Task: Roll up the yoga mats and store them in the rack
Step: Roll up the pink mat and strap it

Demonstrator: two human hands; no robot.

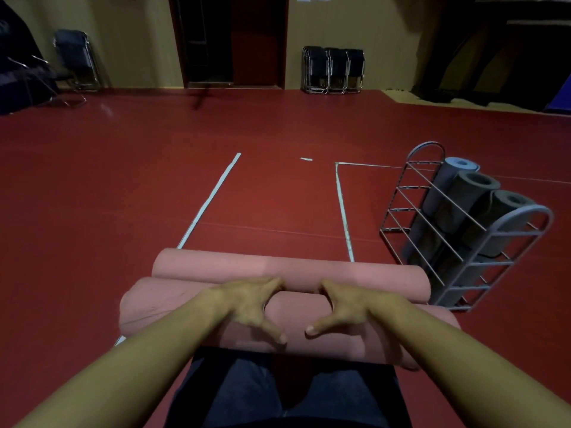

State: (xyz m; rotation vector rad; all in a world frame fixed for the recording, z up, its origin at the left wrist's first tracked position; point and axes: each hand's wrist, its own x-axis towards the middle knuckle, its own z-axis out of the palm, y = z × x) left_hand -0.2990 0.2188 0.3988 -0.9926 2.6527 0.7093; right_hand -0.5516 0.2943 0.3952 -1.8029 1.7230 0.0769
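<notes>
The pink yoga mat roll point(287, 322) lies across the red floor point(123, 180) just before your knees, with a second pink roll point(290, 268) touching it behind. Your left hand point(250, 305) and right hand point(343, 307) press on the near roll, fingers spread, thumbs toward you. The wire rack point(463, 223) at your right holds grey rolled mats point(472, 193).
</notes>
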